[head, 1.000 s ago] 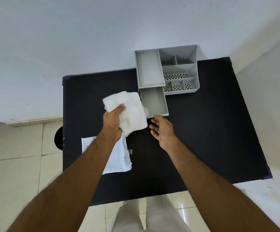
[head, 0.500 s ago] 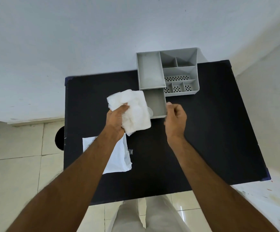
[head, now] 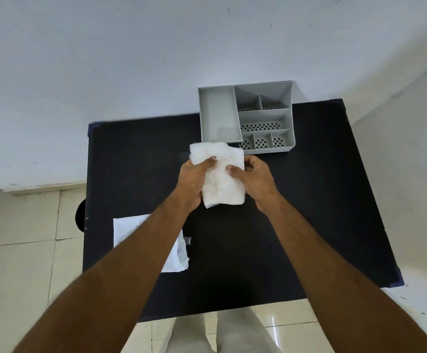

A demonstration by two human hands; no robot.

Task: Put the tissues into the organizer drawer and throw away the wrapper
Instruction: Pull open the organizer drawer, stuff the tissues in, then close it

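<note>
A white stack of tissues [head: 222, 179] is held above the black table [head: 309, 212], just in front of the grey organizer [head: 245, 118]. My left hand [head: 194, 182] grips its left side and my right hand [head: 255, 179] grips its right side, thumbs on top. The tissues hide the pulled-out drawer beneath them. The white wrapper [head: 130, 229] lies flat on the table at the near left, partly under my left forearm.
The organizer stands at the table's far edge against a pale wall, with several perforated compartments [head: 260, 142] on its right. A dark round object [head: 81, 216] shows on the tiled floor beside the table's left edge.
My right hand has left the drawer front and taken hold of the tissues' right side. The stack has shifted right, over the drawer, and is now held by both hands.
</note>
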